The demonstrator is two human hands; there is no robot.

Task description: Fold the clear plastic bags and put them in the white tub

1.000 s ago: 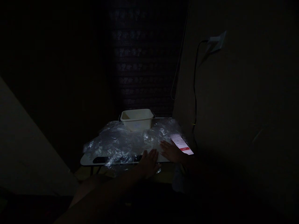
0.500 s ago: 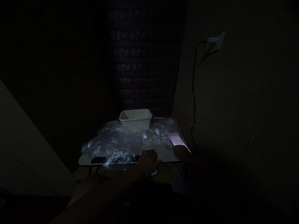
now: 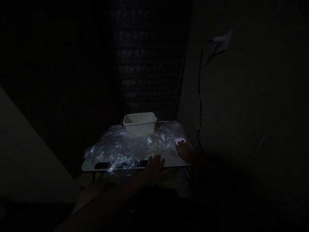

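In the dim light, my left hand (image 3: 154,169) rests at the front edge of the small white table (image 3: 169,160), its fingers stretched and apart, with nothing in them. Next to it lies a wide, crumpled sheet of clear plastic (image 3: 125,148) that covers most of the tabletop and hangs over the front. My right hand (image 3: 185,152) is at the table's right side, fingers curled over a smartphone (image 3: 180,140). Only a glowing part of the screen shows past the knuckles; the hand hides the remainder. A white plastic tub (image 3: 142,129) stands at the table's back, on or against the plastic.
A dark slot (image 3: 101,165) runs along the table's front edge. On the right wall a plug sits in an outlet (image 3: 223,42), its black cord (image 3: 200,87) hanging down beside the table. Behind is a dark, ridged blind (image 3: 145,67) with a thin pull cord.
My right hand has moved up and slightly left over the phone, hiding most of its lit screen. My left hand's fingers have spread out more at the table edge.
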